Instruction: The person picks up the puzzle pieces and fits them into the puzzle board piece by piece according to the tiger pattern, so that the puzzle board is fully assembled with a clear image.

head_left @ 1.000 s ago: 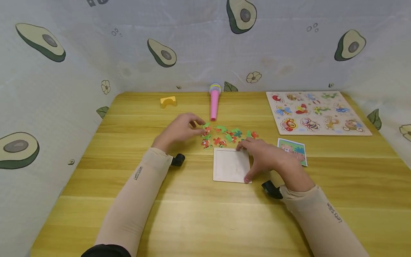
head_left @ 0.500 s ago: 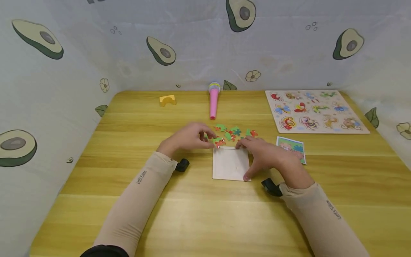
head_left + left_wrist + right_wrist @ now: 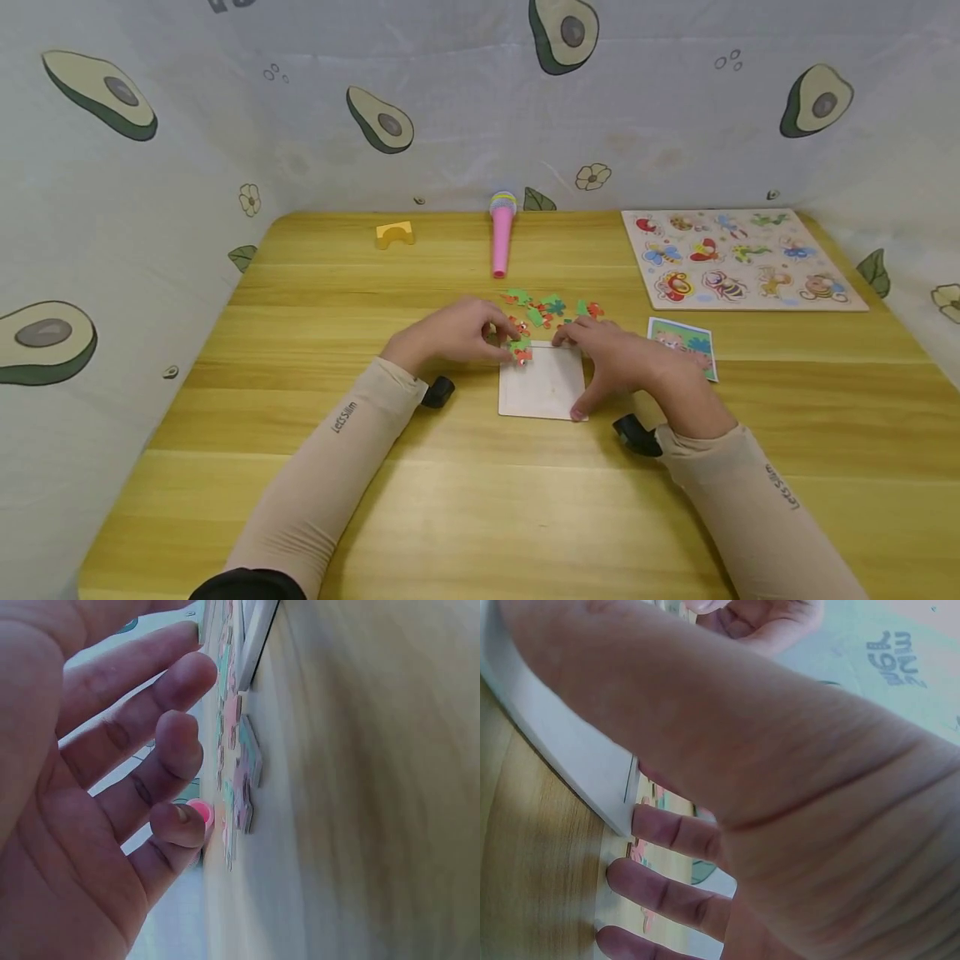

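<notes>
My left hand [image 3: 463, 335] pinches a green and red jigsaw puzzle piece [image 3: 521, 353] between thumb and fingertips, over the upper left corner of the white puzzle tray [image 3: 540, 390]. In the left wrist view its other fingers [image 3: 176, 746] are bent and hold nothing. My right hand [image 3: 624, 363] grips the tray's right side, thumb at the near corner and fingertips at the far edge. Beyond the tray lie several loose puzzle pieces [image 3: 553, 306]; my left hand hides some of them. In the right wrist view the thumb covers part of the tray [image 3: 577, 754].
A picture card [image 3: 701, 344] lies right of the tray, partly behind my right hand. Farther back are a wooden board of insect pictures [image 3: 738, 265], a pink toy microphone [image 3: 500, 242] and a yellow arch block [image 3: 394, 234]. A printed cloth [image 3: 465, 83] hangs behind the table.
My left hand has moved right and nearer, from the left end of the loose pieces to the tray's upper left corner, bringing the puzzle piece. My right hand has stayed on the tray.
</notes>
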### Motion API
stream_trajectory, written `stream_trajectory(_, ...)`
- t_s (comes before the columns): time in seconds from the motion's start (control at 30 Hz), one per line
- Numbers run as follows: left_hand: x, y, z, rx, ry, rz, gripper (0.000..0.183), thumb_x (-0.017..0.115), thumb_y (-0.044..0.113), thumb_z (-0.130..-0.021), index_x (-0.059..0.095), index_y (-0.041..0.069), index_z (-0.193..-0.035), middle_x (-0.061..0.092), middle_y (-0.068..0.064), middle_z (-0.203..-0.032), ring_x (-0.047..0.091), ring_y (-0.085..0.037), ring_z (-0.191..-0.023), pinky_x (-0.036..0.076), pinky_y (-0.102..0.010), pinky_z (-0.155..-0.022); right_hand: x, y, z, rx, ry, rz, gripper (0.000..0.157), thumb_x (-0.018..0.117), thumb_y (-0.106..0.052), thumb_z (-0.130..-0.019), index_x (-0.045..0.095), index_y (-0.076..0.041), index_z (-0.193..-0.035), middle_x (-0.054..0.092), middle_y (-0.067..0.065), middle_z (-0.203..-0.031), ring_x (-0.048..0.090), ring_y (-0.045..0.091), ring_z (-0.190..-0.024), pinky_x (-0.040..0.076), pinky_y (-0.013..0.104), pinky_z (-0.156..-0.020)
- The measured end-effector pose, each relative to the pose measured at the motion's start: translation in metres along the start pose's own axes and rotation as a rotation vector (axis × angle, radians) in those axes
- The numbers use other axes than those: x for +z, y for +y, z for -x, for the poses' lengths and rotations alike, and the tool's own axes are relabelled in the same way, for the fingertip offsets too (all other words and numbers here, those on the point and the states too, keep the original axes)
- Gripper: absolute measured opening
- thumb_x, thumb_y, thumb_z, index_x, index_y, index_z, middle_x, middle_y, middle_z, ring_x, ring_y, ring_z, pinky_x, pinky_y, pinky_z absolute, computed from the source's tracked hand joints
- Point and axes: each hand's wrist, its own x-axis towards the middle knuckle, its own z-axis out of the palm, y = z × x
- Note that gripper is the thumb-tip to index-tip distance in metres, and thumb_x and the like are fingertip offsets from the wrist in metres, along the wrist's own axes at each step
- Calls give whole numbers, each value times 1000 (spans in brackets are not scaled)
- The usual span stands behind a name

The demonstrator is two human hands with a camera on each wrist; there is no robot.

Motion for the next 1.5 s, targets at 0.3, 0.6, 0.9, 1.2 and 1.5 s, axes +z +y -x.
stream_trajectory(0.3,4,0,-1,4,-13,-12,24,79,23,-89,77,13,-110,65,5,-92,58,-11,-86,49,-25,-77,1,1,0,7,-6,-2,95,95,-52,-60,52,-11,-134,50,12,-131,45,36,-122,38,59,-104)
stream_trajectory(0.6,5,-2,-1,-1,-38,-37,23,79,24,-89,76,14,-109,65,4,-95,58,-9,-86,49,-23,-78,3,1,0,1,-7,1,95,95,-52,-60,52,-10,-135,49,13,-131,45,37,-122,39,60,-103)
stream_trajectory(0.9,4,0,-1,5,-52,-59,26,78,21,-89,76,9,-111,65,0,-97,56,-14,-89,47,-25,-79,2,-1,2,5,-8,-1,96,95,-52,-60,52,-10,-135,49,13,-132,44,38,-123,37,60,-104)
stream_trajectory(1.2,6,2,-3,23,-54,-111,29,79,27,-89,76,12,-113,62,3,-92,55,-11,-84,47,-24,-75,1,-2,2,9,-5,8,96,95,-52,-61,52,-10,-136,49,12,-132,44,37,-123,38,60,-104)
stream_trajectory(1.5,8,3,-4,18,-50,-140,23,77,26,-91,77,14,-111,62,4,-91,55,-10,-83,47,-23,-74,2,0,1,13,-7,12,96,95,-51,-60,52,-11,-136,49,12,-131,44,37,-123,38,60,-104)
